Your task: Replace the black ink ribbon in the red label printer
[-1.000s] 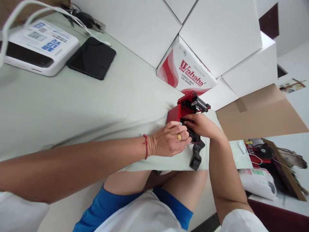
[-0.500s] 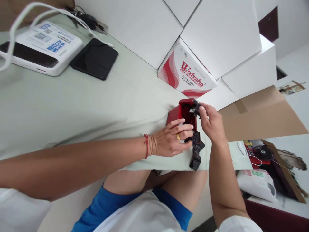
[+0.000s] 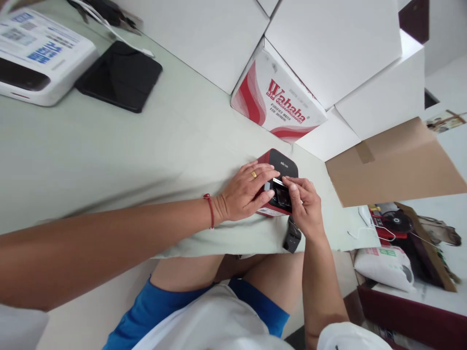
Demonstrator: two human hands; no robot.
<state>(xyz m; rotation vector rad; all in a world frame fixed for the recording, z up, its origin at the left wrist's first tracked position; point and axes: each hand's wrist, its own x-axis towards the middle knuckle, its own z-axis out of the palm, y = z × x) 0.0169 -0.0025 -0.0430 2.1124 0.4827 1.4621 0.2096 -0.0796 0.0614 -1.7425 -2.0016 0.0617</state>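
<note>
- Device [image 3: 282, 165]: red sides, black top, small print on the top; on the desk [image 3: 175, 146], near the edge by the person's lap, between both hands.
- Top down flat on the body; dark glossy window [image 3: 282, 196] in it, toward the person.
- White sticker [image 3: 270, 212] low on the side facing the person.
- Left hand [image 3: 251, 190]: palm down, fingers fairly wide, laid over the device's left side and top; fingertips reach onto the black top. Not closed around anything.
- Left wears a gold ring [image 3: 254, 174] and a red bracelet [image 3: 209, 211].
- Right hand [image 3: 305, 201]: fingers bunched narrow, thumb near them, fingertips at the right part of the top. Cannot tell if anything is pinched.
- Small pale strip [image 3: 278, 182] on the top, between the two hands' fingertips.
- Black piece [image 3: 292, 238], glossy, lies at the desk edge just below the device; upper end partly behind the right hand.
- Far left of desk: white unit [image 3: 40, 53] with blue print, black phone [image 3: 120, 75] just beside it, white cable [image 3: 109, 30] and dark keys [image 3: 109, 13] behind.
- Behind the device: Wahaha box [image 3: 280, 99], red and white, white boxes [image 3: 332, 43] stacked around it.
- Right of those: brown cardboard [image 3: 396, 163]; white bag [image 3: 385, 267] farther right.
</note>
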